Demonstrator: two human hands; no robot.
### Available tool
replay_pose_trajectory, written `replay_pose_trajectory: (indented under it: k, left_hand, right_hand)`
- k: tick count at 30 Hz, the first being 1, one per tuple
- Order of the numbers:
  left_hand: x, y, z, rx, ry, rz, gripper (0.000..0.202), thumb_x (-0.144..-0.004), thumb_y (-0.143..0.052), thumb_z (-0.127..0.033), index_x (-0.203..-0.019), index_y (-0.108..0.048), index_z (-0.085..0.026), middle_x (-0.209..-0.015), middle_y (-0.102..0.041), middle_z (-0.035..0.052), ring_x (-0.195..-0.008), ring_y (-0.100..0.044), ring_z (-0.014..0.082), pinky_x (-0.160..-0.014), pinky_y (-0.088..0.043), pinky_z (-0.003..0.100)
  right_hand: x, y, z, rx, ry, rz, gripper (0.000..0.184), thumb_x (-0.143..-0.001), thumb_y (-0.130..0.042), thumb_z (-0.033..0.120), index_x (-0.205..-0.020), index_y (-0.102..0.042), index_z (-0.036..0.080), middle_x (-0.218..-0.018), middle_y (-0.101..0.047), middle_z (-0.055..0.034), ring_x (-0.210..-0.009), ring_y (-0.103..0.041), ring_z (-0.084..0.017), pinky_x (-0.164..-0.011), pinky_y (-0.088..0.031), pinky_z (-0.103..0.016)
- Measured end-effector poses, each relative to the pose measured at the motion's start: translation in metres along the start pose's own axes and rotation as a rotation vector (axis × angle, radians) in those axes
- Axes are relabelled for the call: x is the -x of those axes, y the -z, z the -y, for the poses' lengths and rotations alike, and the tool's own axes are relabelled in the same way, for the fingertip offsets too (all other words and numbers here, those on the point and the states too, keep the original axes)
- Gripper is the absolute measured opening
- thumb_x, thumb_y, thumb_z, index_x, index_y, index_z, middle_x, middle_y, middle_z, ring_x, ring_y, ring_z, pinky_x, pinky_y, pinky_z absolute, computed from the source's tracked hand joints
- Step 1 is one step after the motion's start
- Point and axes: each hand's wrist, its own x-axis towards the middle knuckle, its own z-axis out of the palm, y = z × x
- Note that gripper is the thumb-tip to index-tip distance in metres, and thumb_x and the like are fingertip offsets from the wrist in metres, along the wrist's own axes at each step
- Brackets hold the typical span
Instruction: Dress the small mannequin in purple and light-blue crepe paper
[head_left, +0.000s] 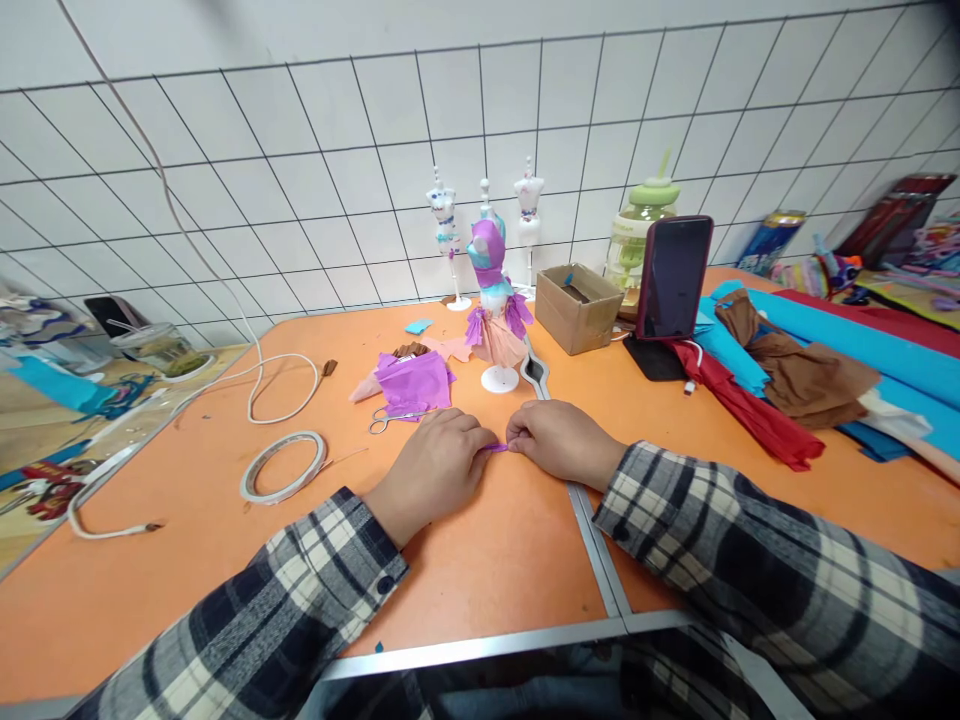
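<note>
Between my two hands a small strip of purple crepe paper (pixel 496 448) is pinched at both ends, close above the orange table. My left hand (pixel 444 452) is closed on its left end, and my right hand (pixel 556 437) is closed on the right end. Just beyond them stands a small dress form (pixel 495 300) on a white base, wearing a purple top and a peach skirt with purple pieces at the sides. To the left of it lies a purple paper sheet (pixel 416 382), with small scissors (pixel 386 418) partly on it.
A roll of tape (pixel 251 478) lies at left, near a white cable (pixel 289 418). Behind stand more dress forms (pixel 444 215), a cardboard box (pixel 576 318), a phone (pixel 676 280) on a stand and a green-lidded bottle (pixel 637 235). Red paper (pixel 757 415) and brown paper (pixel 799 375) lie at right.
</note>
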Motion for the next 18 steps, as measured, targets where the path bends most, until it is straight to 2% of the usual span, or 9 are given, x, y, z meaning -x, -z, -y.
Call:
replay_pose_trajectory:
  k: [3, 5, 7, 10, 18]
  left_hand:
    - [0.002, 0.001, -0.005, -0.011, 0.032, -0.123, 0.036, -0.086, -0.064, -0.04, -0.116, -0.069, -0.021, -0.124, -0.062, 0.0127, -0.121, -0.05, 0.034, -0.1, -0.037, 0.053]
    - [0.003, 0.001, -0.007, -0.03, 0.045, -0.15, 0.032, -0.085, -0.065, -0.043, -0.111, -0.071, -0.025, -0.131, -0.059, 0.0108, -0.131, -0.042, 0.0367, -0.106, -0.027, 0.061]
    - [0.003, 0.0, -0.006, -0.041, 0.052, -0.148, 0.021, -0.089, -0.062, -0.038, -0.101, -0.074, -0.027, -0.129, -0.061, 0.0085, -0.133, -0.041, 0.0356, -0.107, -0.022, 0.063]
    - [0.003, 0.0, -0.004, -0.042, 0.051, -0.154, 0.017, -0.091, -0.06, -0.035, -0.091, -0.076, -0.027, -0.126, -0.063, 0.007, -0.134, -0.041, 0.0347, -0.106, -0.021, 0.063]
    - [0.002, 0.006, -0.002, -0.025, 0.021, -0.155, 0.016, -0.09, -0.061, -0.027, -0.084, -0.076, -0.026, -0.12, -0.066, 0.0062, -0.125, -0.049, 0.033, -0.102, -0.027, 0.06]
  right_hand:
    - [0.005, -0.002, 0.006, 0.079, 0.053, -0.047, 0.016, -0.093, -0.056, 0.028, -0.089, -0.069, 0.021, -0.092, -0.068, -0.0024, -0.082, -0.06, -0.017, -0.065, -0.032, -0.027]
    - [0.007, -0.002, 0.011, 0.099, 0.08, -0.062, 0.018, -0.095, -0.053, 0.028, -0.092, -0.069, 0.02, -0.094, -0.067, -0.0038, -0.083, -0.06, -0.017, -0.065, -0.033, -0.027]
    - [0.009, -0.002, 0.014, 0.099, 0.098, -0.06, 0.02, -0.096, -0.051, 0.028, -0.093, -0.069, 0.02, -0.094, -0.067, -0.0046, -0.085, -0.06, -0.017, -0.065, -0.034, -0.027]
    - [0.009, -0.002, 0.016, 0.093, 0.098, -0.05, 0.021, -0.097, -0.05, 0.027, -0.096, -0.069, 0.02, -0.096, -0.066, -0.0046, -0.086, -0.061, -0.018, -0.066, -0.035, -0.027]
    - [0.007, 0.001, 0.015, 0.024, 0.108, -0.061, 0.019, -0.094, -0.054, 0.027, -0.093, -0.072, 0.021, -0.094, -0.069, -0.0033, -0.087, -0.061, -0.017, -0.068, -0.036, -0.027]
